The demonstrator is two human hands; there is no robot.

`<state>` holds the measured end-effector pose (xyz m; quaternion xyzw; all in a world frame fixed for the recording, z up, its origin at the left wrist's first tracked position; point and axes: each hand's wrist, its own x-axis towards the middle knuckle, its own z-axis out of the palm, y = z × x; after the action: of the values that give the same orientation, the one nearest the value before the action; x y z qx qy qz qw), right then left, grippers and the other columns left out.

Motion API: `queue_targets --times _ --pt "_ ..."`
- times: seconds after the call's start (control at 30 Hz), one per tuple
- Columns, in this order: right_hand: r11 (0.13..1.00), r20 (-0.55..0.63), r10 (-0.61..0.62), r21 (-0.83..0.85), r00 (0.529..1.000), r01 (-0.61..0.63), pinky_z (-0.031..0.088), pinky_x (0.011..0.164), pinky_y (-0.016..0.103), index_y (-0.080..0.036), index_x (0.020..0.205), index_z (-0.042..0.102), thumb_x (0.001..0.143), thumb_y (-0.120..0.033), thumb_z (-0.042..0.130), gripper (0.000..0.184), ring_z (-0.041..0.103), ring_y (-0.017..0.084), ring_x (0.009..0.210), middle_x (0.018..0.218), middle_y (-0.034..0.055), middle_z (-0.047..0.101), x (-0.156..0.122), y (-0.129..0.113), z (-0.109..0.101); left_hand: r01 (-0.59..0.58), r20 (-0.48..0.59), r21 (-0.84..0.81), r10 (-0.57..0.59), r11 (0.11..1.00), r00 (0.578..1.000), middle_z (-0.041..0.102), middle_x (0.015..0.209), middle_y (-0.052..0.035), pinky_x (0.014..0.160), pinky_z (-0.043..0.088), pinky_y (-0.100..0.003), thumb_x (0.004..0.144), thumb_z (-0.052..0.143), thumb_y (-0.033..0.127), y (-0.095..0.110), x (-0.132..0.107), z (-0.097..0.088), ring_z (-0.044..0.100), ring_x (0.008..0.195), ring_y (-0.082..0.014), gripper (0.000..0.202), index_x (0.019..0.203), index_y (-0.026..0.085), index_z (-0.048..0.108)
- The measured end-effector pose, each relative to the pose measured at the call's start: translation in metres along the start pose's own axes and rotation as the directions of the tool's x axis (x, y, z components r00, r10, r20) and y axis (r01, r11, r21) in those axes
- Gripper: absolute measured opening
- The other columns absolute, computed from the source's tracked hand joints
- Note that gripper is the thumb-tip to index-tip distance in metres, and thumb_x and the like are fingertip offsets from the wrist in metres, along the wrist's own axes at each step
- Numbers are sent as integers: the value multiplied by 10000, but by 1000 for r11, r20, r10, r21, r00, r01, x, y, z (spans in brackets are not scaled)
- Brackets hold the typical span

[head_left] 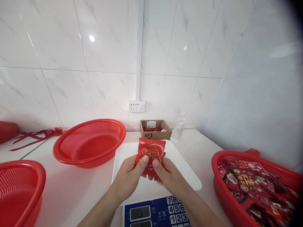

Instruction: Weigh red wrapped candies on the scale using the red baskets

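Observation:
Both my hands hold a small red pouch point(151, 150) with gold patterning above the white platform of a scale point(189, 176). My left hand point(129, 178) pinches the pouch's lower left part with thumb on top. My right hand point(168, 176) pinches its lower right part the same way. A few small dark and red items show between my fingers under the pouch. The pouch stands upright, its top edge crinkled.
The scale's blue keypad and display point(157, 214) sit at the near edge. An empty red basket point(90, 143) stands at left, another point(20, 189) nearer left. A red basket of packets point(255, 186) is at right. A cardboard box point(155, 130), bottle point(178, 129) and ribbons point(35, 136) lie behind.

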<state>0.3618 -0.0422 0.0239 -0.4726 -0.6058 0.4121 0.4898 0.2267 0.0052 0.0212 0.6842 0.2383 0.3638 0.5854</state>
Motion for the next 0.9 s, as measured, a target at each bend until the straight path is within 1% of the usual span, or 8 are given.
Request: queue_targets --times 0.07,0.17,0.3,0.4,0.6,0.67,0.77,0.9 --pt "1000 -20 6 9 1000 -6 366 465 219 -166 723 604 825 -685 368 579 462 97 500 578 8 547 0 0 0 18 5 -16 -18 1000 1000 617 650 -27 593 422 -259 874 412 548 -1 0 1 531 604 -139 447 725 161 578" --pt "1000 -51 22 4 998 -22 365 450 226 -168 710 625 820 -686 377 584 448 101 465 544 4 541 0 -2 0 12 8 10 -12 1000 1000 641 688 -41 594 426 -260 871 415 553 -1 1 1 537 612 -143 455 749 157 604" --pt "1000 -38 8 -18 999 -8 359 444 225 -168 744 648 823 -690 361 600 447 102 466 553 8 551 1 -5 -2 12 -7 55 -11 998 1000 625 676 -45 598 432 -270 861 430 555 0 1 1 532 625 -151 452 718 156 588" --pt "999 -27 -8 -44 1000 7 346 440 219 -172 724 624 832 -677 360 580 452 102 489 578 14 556 1 -4 -2 -8 -11 61 9 998 1000 614 661 -35 597 424 -268 869 437 529 2 2 0 529 618 -146 424 709 162 577" --pt "997 -48 1 -77 999 -5 358 476 229 -185 650 541 837 -633 413 502 431 95 495 573 -6 524 1 3 -1 -18 -120 41 23 999 993 531 583 5 553 401 -238 838 502 525 3 2 1 467 571 -122 406 626 181 538" --pt "998 -53 2 -64 999 -5 356 477 232 -191 633 521 845 -623 407 494 415 94 485 556 -14 500 1 3 0 -15 -105 41 19 999 994 529 579 5 553 405 -236 841 502 521 3 2 1 467 568 -120 410 615 180 534" --pt "999 -45 -10 -47 999 8 351 478 231 -197 626 509 853 -612 401 486 404 94 486 546 -21 480 2 0 1 -21 -49 33 23 999 999 542 579 8 567 416 -236 856 484 509 4 1 -1 487 567 -118 407 623 180 538" --pt "1000 -23 -4 -25 1000 4 365 492 229 -191 633 507 859 -603 403 481 421 94 507 565 -16 491 1 0 1 -16 9 10 16 1000 1000 553 597 2 584 426 -246 854 489 513 5 0 -2 518 589 -128 404 641 176 553"
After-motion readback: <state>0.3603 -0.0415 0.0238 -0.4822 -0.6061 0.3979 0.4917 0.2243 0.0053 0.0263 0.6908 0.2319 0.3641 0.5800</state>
